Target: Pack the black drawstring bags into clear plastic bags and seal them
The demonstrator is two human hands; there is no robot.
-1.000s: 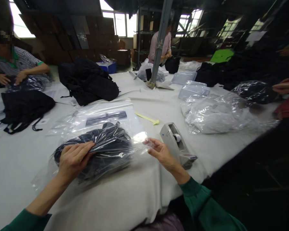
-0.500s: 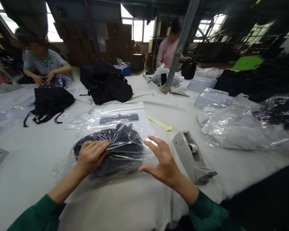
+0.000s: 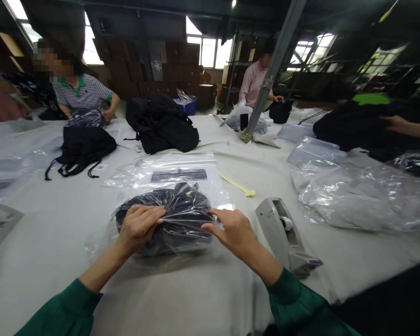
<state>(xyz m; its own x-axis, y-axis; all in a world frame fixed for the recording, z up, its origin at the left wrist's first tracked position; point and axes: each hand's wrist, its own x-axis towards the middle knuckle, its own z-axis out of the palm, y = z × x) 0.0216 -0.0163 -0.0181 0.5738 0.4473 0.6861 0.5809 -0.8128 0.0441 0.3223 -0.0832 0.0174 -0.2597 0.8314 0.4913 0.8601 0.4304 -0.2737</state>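
Note:
A clear plastic bag (image 3: pixel 185 224) with a folded black fabric item inside lies on the table before me. What the item is, I cannot tell through the creased plastic. My left hand (image 3: pixel 140 227) is closed on the gathered plastic on top, fingertips at the bag's middle. At the bag's right side my right hand (image 3: pixel 236 231) has its fingers curled in and its thumb low, around the plastic edge. A taut fold of plastic runs between the two hands. Just beyond lies a flat clear bag with a printed black panel (image 3: pixel 179 175).
A grey tape dispenser (image 3: pixel 283 235) stands right of my hand, near a yellow strip (image 3: pixel 237 185). Black backpacks (image 3: pixel 163 123) and a drawstring bag (image 3: pixel 82 151) lie farther back. Loose plastic bags (image 3: pixel 364 196) cover the right side. Co-workers stand across the table; a metal post (image 3: pixel 271 74) rises there.
My right hand has moved left and closed in on the bag's right side. My left hand keeps its hold. A co-worker's arm has appeared at the far right, and the view has shifted slightly.

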